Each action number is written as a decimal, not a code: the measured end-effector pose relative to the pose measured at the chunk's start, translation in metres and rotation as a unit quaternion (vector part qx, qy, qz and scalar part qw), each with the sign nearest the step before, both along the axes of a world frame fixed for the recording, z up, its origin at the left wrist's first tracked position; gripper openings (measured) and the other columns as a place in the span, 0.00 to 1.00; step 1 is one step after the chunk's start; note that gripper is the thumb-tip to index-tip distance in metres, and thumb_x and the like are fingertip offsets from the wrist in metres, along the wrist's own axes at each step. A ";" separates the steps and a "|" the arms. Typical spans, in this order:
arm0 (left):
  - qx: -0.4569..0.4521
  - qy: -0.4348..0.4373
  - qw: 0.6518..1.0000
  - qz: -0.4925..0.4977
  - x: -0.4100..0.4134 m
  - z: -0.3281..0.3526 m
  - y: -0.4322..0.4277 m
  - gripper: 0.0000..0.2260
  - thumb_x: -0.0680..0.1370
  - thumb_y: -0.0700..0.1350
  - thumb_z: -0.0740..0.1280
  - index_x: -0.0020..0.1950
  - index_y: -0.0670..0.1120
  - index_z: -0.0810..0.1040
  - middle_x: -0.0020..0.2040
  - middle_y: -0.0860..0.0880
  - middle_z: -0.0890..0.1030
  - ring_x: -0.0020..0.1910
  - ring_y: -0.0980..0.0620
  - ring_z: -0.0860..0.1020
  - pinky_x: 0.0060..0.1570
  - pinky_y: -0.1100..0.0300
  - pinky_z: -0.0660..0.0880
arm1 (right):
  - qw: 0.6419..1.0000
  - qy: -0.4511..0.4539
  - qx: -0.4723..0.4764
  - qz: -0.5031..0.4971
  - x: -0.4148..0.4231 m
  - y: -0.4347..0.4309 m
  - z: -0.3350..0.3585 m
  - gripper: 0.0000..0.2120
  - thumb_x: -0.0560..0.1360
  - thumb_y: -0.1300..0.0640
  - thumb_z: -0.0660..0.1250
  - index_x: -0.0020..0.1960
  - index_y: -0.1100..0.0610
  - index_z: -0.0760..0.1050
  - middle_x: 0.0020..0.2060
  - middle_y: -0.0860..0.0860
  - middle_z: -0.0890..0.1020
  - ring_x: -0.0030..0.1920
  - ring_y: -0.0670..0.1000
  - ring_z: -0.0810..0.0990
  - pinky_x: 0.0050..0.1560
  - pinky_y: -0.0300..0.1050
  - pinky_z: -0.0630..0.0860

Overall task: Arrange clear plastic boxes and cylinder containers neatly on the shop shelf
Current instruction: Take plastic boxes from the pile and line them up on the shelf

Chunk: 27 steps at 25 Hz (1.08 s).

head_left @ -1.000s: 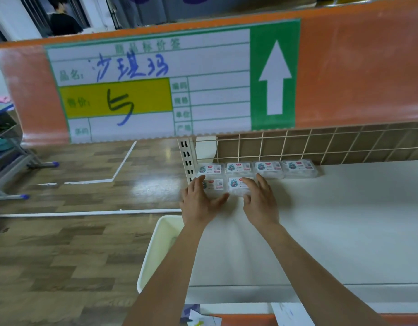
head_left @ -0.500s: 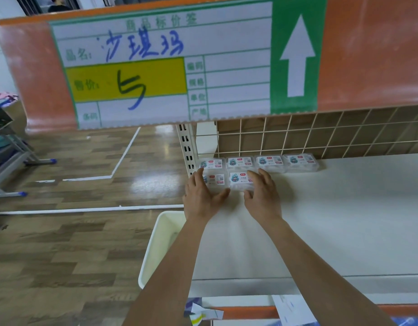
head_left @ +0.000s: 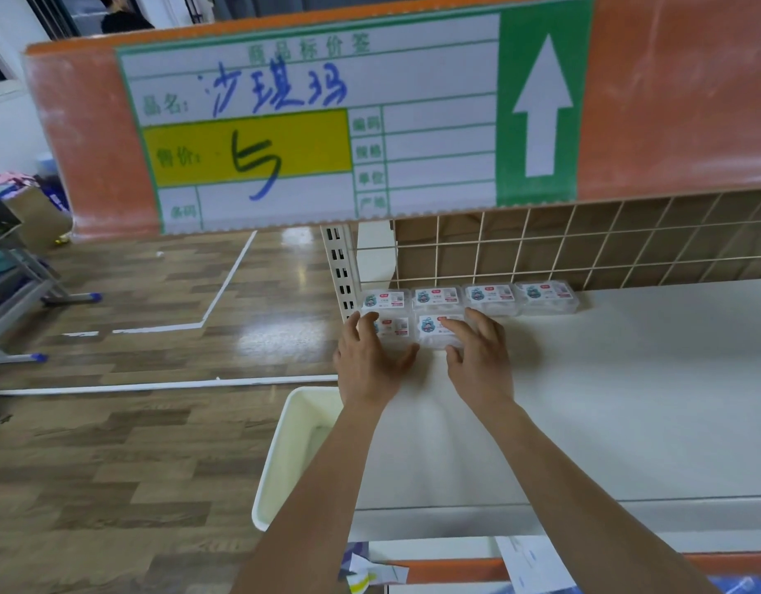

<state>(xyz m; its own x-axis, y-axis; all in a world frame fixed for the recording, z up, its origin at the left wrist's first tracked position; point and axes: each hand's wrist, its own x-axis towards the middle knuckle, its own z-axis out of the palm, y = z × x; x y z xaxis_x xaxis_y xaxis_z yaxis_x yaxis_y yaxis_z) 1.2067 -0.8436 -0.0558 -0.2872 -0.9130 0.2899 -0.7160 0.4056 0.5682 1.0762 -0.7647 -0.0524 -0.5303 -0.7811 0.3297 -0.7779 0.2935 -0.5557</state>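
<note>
The left hand (head_left: pixel 370 362) and right hand (head_left: pixel 479 362) rest on the two front boxes, fingers nearly straight and spread, pressing rather than gripping. The left is on the front-left box (head_left: pixel 396 327), the right on the front-right box (head_left: pixel 431 333). These sit side by side, just before the back row of four boxes (head_left: pixel 490 298) along the wire grid (head_left: pixel 541 246) at the left end of the shelf (head_left: pixel 627 400). The step looks like squaring up a second row. Next is probably a gentle push back until both rows touch.
</note>
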 end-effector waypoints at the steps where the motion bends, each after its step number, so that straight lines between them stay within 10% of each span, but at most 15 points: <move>1: -0.013 0.003 1.000 -0.001 0.000 0.002 0.001 0.32 0.67 0.59 0.73 0.64 0.45 0.68 0.68 0.45 0.67 0.66 0.42 0.68 0.61 0.46 0.69 | 1.000 -0.002 -0.005 0.001 0.000 0.000 0.001 0.20 0.73 0.64 0.64 0.63 0.53 0.75 0.66 0.53 0.70 0.67 0.55 0.64 0.64 0.46 0.65; 7: -0.192 -0.016 0.980 -0.054 -0.021 0.002 0.020 0.18 0.71 0.52 0.64 0.56 0.44 0.75 0.62 0.40 0.75 0.65 0.39 0.71 0.60 0.46 0.72 | 0.999 -0.002 -0.039 0.018 0.002 0.012 0.009 0.19 0.72 0.67 0.65 0.62 0.55 0.76 0.64 0.53 0.74 0.66 0.54 0.68 0.65 0.48 0.68; 16: -0.156 0.009 0.968 -0.198 -0.122 0.022 0.088 0.13 0.70 0.44 0.70 0.53 0.44 0.77 0.52 0.47 0.80 0.55 0.43 0.75 0.50 0.51 0.74 | 0.997 0.014 -0.046 -0.065 -0.068 0.090 0.020 0.19 0.70 0.69 0.66 0.60 0.61 0.76 0.61 0.56 0.77 0.63 0.58 0.73 0.62 0.47 0.69; 27: -0.098 -0.017 0.939 -0.329 -0.294 0.027 0.271 0.18 0.77 0.49 0.66 0.65 0.46 0.74 0.62 0.48 0.77 0.62 0.46 0.72 0.60 0.54 0.69 | 0.973 0.010 -0.037 -0.227 -0.215 0.288 0.018 0.21 0.69 0.70 0.65 0.62 0.60 0.75 0.63 0.59 0.75 0.63 0.61 0.71 0.64 0.50 0.67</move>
<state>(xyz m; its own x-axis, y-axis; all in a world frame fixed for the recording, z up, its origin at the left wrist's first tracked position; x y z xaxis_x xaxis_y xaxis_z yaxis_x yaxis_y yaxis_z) 0.9131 -0.5722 -0.0286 -0.7824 -0.4653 0.4138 -0.2906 0.8606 0.4182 0.8617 -0.4771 -0.0348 -0.8079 -0.4420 0.3898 -0.5884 0.5684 -0.5751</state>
